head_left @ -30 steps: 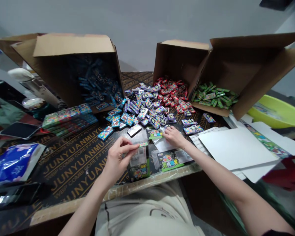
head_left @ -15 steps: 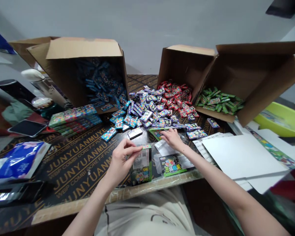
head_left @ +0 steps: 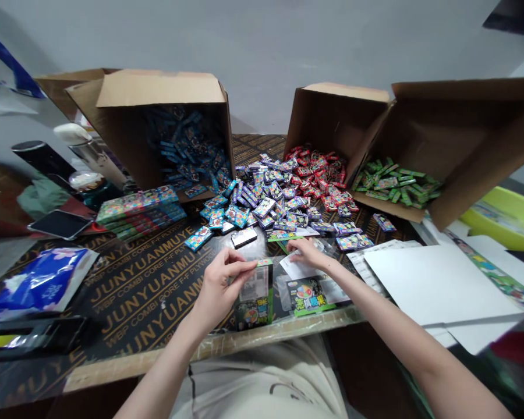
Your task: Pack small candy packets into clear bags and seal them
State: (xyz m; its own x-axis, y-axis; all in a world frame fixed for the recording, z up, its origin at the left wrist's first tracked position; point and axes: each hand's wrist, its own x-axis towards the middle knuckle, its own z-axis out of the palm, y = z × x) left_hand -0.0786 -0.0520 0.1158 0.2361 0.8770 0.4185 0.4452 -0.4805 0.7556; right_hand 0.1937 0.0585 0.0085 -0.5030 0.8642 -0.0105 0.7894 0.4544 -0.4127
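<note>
My left hand [head_left: 225, 282] pinches the top edge of a small green-and-black printed box [head_left: 255, 299] with a clear window, standing upright near the table's front edge. To its right, the fingers of my right hand [head_left: 308, 254] are curled down over a white slip [head_left: 297, 267]; what lies between the fingertips is hidden. A green card [head_left: 283, 235] shows just beyond those fingers. Below the right hand lies a flat printed package [head_left: 308, 297] with colourful lettering. A small white-faced pack [head_left: 244, 236] rests beyond the left hand, beside a heap of purple candy packs [head_left: 273, 195].
Open cartons hold blue packs [head_left: 187, 145], red packs [head_left: 317, 169] and green packs [head_left: 397, 181]. At left are stacked printed boxes [head_left: 142, 212], a phone [head_left: 60, 223], bottles and a blue tissue pack [head_left: 41, 282]. White sheets [head_left: 436, 285] and a yellow-green basin [head_left: 502, 218] are at right.
The whole view has shifted slightly, with things appearing a little farther right. My right fingers have curled more over the slip. The left hand keeps its pinch on the box.
</note>
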